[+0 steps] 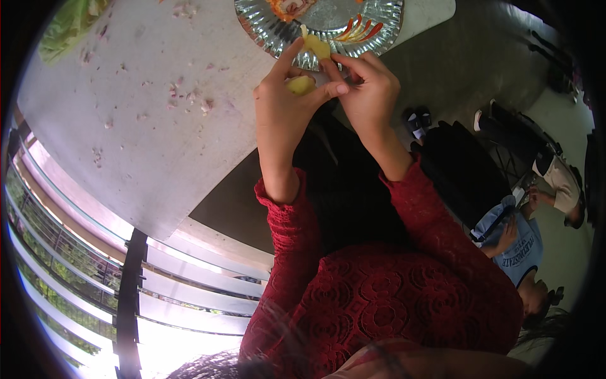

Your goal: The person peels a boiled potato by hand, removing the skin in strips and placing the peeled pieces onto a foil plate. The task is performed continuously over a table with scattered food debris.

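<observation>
Both hands are raised together over the near rim of a silver foil plate (265, 40). My left hand (293, 90) holds a rounded yellow-green piece of food (301, 85) in its palm, under the curled fingers. Its index fingertip touches a pale yellow, irregular cut piece (318, 47). The fingertips of my right hand (367, 80) pinch the lower end of that cut piece. On the plate lie thin red and yellow curved strips (367, 32) in a fan, and an orange-edged piece of food (291, 8) at the top.
Small purplish and white scraps (189, 94) are scattered over the pale table (156, 137). A green plastic bag (71, 28) lies at the upper left. Metal railings (130, 293) stand beyond the table. At the right, a seated person in a blue top (521, 246) and other people are nearby.
</observation>
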Available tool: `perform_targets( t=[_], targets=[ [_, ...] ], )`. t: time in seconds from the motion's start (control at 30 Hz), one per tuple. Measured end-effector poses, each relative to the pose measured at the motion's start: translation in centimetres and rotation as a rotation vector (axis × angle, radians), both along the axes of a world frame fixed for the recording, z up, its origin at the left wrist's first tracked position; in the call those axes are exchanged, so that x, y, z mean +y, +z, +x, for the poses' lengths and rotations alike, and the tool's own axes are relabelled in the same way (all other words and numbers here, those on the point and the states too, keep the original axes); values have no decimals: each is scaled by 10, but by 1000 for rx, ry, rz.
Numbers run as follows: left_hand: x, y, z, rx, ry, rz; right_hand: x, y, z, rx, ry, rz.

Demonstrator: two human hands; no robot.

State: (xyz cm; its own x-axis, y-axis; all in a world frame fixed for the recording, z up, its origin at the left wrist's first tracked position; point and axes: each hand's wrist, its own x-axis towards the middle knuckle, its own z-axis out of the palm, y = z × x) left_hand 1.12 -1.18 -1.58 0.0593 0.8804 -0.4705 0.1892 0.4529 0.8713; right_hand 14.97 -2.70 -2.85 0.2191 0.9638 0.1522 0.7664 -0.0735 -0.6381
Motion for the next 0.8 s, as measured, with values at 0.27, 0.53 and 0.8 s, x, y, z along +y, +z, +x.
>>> perform_targets(
  t=[0.27,0.53,0.8],
  targets=[
    [-2,5,-1,-19,3,8,-1,-1,-1,7,18,22],
    [-18,8,-2,41,41,-10,-3,-4,0,-1,17,25],
    [-29,10,7,43,-12,2,-4,-3,1,48,44,64]
  ],
)
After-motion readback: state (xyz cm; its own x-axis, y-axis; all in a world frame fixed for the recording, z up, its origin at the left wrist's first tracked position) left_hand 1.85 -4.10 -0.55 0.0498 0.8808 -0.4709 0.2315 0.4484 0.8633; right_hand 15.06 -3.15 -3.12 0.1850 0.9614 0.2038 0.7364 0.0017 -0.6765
